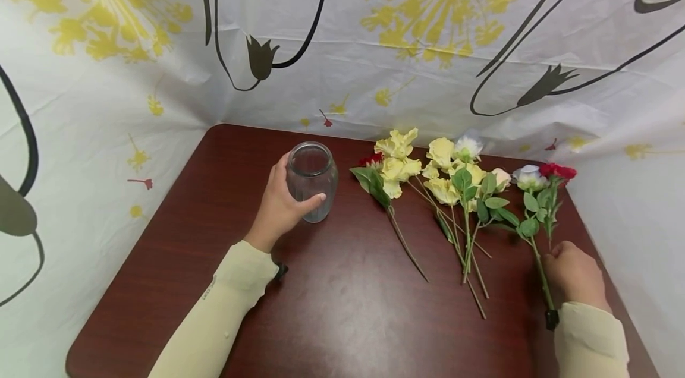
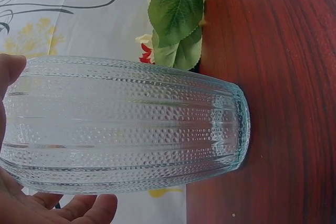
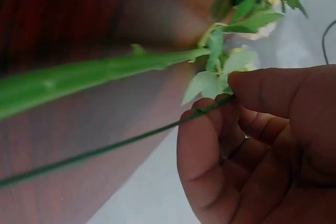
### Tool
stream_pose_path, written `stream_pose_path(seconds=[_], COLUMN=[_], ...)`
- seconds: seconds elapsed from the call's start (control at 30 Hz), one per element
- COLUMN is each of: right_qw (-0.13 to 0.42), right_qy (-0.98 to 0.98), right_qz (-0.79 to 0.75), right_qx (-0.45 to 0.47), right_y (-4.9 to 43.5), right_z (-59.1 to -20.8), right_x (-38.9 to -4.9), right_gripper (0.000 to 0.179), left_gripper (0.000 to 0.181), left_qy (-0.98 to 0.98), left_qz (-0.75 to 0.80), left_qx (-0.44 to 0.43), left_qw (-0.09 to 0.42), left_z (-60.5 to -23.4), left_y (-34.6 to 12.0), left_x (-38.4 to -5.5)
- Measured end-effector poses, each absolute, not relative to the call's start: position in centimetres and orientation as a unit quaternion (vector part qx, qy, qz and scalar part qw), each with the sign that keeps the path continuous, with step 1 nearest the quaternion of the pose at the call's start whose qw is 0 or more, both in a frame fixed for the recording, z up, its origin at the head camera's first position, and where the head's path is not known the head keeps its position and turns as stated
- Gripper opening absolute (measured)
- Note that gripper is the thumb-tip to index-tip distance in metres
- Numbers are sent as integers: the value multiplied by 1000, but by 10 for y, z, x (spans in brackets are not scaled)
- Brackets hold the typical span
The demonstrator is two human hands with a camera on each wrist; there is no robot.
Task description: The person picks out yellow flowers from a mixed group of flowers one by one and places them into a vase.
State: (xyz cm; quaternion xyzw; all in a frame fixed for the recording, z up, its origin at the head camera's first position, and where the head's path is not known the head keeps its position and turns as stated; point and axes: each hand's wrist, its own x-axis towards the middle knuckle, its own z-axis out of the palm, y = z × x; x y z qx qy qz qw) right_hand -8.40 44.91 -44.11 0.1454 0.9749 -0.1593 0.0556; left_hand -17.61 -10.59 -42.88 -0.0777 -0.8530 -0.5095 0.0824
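A clear ribbed glass vase [image 1: 316, 197] stands upright on the dark wood table. My left hand [image 1: 280, 202] grips its left side, thumb across the front and fingers behind. Dimpled glass of the vase [image 2: 136, 124] fills much of the left wrist view. At the table's right side, my right hand [image 1: 575, 274] pinches a thin green stem [image 3: 105, 148] between thumb and fingers. That stem appears to belong to the red flower [image 1: 558, 172]. Just left of the hand lies a white flower [image 1: 530, 178] with a thicker green stem [image 3: 100, 74].
Several yellow flowers [image 1: 441, 155] lie with their stems spread at the table's centre right. A leafy stem with a red bloom [image 1: 370, 159] lies nearest the vase. Patterned sheeting [image 1: 342, 51] walls the table's back and sides.
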Motion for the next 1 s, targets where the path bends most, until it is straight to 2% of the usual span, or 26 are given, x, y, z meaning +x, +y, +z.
stream_pose_path(seconds=[0.17, 0.37, 0.6, 1.0], right_qw=[64, 37, -15, -36], right_qy=[973, 975, 977, 984], right_qz=[-159, -164, -168, -174], right_qx=[152, 148, 129, 31], right_y=[449, 437, 412, 354], right_z=[-443, -437, -429, -429], right_x=[-86, -87, -97, -131], right_gripper=[29, 41, 31, 18], left_gripper=[107, 108, 107, 107], left_qy=[-852, -852, -851, -853], left_qz=[-509, -510, -510, -507], left_qx=[-82, -80, -83, -82], left_qw=[87, 87, 96, 96], left_z=[-429, -430, -432, -433], left_y=[-106, -106, -107, -107], left_x=[-176, -176, -177, -178])
